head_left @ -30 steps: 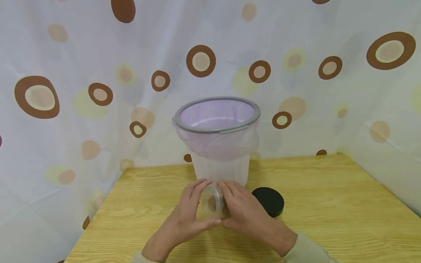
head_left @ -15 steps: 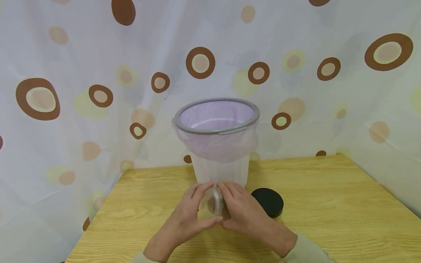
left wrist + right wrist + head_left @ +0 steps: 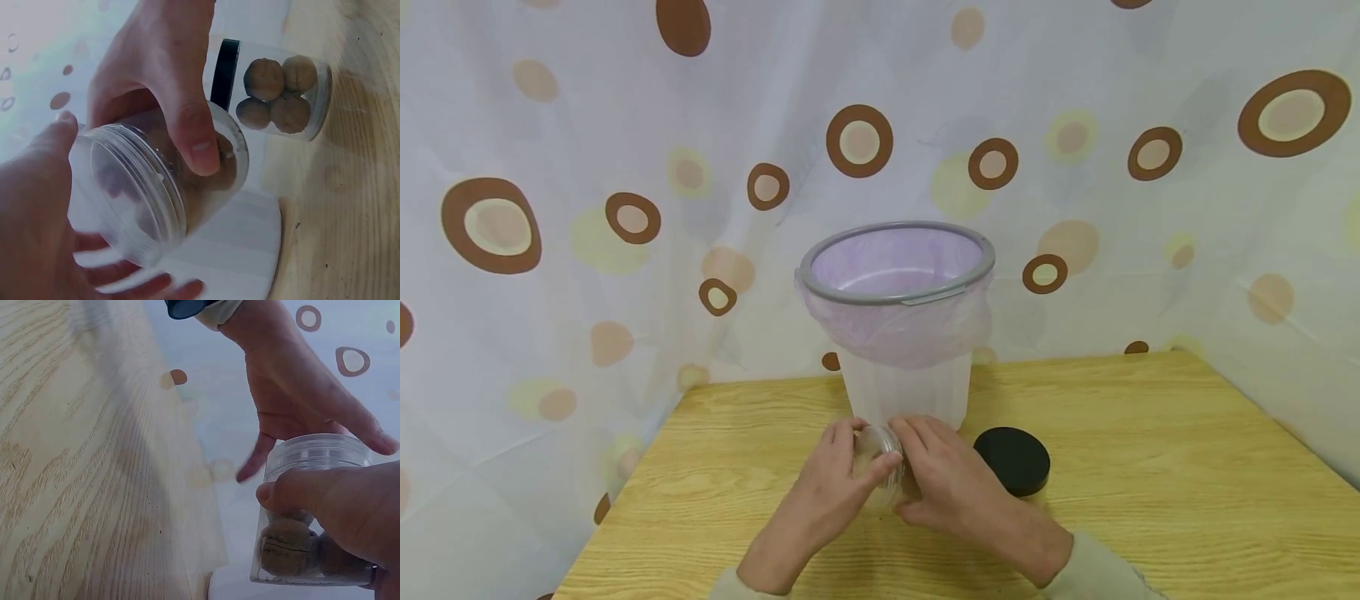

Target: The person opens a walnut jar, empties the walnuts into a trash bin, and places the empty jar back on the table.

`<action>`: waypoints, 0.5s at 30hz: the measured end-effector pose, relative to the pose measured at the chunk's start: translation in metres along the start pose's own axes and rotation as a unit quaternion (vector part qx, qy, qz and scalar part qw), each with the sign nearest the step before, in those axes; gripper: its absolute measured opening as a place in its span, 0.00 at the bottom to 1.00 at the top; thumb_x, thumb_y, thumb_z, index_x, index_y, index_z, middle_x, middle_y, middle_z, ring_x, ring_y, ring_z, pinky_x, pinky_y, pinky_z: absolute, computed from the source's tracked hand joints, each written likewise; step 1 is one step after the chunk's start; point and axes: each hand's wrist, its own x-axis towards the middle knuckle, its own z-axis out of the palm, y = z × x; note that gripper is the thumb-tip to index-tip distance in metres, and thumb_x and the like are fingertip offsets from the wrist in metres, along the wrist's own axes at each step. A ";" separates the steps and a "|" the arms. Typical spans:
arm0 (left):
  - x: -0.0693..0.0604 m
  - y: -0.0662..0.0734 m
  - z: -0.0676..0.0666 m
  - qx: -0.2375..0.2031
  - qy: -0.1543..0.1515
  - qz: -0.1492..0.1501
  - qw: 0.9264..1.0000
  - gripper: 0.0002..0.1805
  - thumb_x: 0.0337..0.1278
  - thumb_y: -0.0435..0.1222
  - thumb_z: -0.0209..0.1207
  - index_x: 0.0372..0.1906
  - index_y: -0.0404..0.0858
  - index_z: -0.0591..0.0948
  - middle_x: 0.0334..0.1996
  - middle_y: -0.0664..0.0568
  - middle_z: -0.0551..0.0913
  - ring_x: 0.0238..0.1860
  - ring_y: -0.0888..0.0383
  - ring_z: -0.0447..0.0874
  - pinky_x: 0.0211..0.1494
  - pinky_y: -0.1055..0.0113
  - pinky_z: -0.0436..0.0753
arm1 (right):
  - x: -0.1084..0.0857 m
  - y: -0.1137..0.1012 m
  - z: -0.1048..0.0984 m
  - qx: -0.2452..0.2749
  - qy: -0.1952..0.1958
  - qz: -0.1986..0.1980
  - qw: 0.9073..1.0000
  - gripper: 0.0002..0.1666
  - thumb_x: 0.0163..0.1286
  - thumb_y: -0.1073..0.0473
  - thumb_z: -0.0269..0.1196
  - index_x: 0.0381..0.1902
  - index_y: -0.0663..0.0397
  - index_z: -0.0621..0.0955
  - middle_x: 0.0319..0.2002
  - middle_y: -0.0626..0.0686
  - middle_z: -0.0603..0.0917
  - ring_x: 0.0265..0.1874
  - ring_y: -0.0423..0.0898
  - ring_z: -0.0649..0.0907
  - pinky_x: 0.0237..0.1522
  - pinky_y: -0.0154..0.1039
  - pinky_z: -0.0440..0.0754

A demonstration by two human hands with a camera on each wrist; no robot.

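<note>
My right hand (image 3: 943, 467) grips a clear plastic jar (image 3: 147, 181) around its side, its thumb laid across the wall. Brown walnuts (image 3: 289, 547) sit inside it. The jar lies tilted in the head view, its threaded neck toward my left hand (image 3: 831, 479). Around that neck my left hand holds its fingers spread, with the thumb near the rim; the left wrist view shows no firm grasp. A second clear jar (image 3: 275, 87) with a black lid (image 3: 1012, 460) stands to the right, and walnuts show through its wall.
A white bin (image 3: 906, 387) with a grey rim (image 3: 897, 297) and a pale purple liner bag (image 3: 895, 333) stands just beyond my hands. All rests on a wood-grain table (image 3: 1150, 467). A dotted curtain (image 3: 880, 75) hangs behind and at the sides.
My left hand has turned at the jar's neck: its thumb has moved up from below the rim to across it. The right hand keeps its hold, nearly still.
</note>
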 end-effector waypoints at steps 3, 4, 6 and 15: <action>-0.001 -0.001 -0.001 -0.025 0.003 0.044 0.999 0.37 0.66 0.58 0.55 0.70 0.40 0.65 0.61 0.48 0.69 0.57 0.56 0.71 0.55 0.58 0.78 | 0.000 0.001 -0.001 0.003 0.000 0.007 1.000 0.55 0.38 0.46 0.82 0.63 0.61 0.72 0.57 0.54 0.79 0.57 0.51 0.79 0.59 0.44 0.80; -0.001 -0.001 -0.001 -0.032 0.008 0.067 0.997 0.38 0.65 0.56 0.58 0.71 0.41 0.64 0.62 0.49 0.68 0.58 0.56 0.70 0.54 0.59 0.79 | -0.001 0.002 -0.001 0.003 0.001 0.008 1.000 0.55 0.38 0.46 0.82 0.63 0.61 0.72 0.57 0.54 0.79 0.57 0.51 0.79 0.59 0.44 0.80; -0.002 -0.004 -0.002 -0.028 0.024 0.131 0.991 0.38 0.62 0.52 0.63 0.71 0.41 0.64 0.63 0.49 0.67 0.59 0.55 0.69 0.52 0.61 0.81 | -0.001 0.003 -0.001 0.004 0.008 0.009 1.000 0.55 0.38 0.47 0.82 0.63 0.61 0.72 0.56 0.54 0.79 0.57 0.51 0.79 0.60 0.44 0.80; -0.003 -0.016 -0.004 0.029 0.042 0.303 0.952 0.46 0.42 0.37 0.75 0.70 0.39 0.66 0.66 0.45 0.67 0.64 0.54 0.68 0.50 0.65 0.83 | -0.004 0.007 0.001 -0.003 0.021 0.003 1.000 0.56 0.36 0.46 0.83 0.62 0.61 0.73 0.56 0.55 0.79 0.57 0.52 0.79 0.60 0.45 0.80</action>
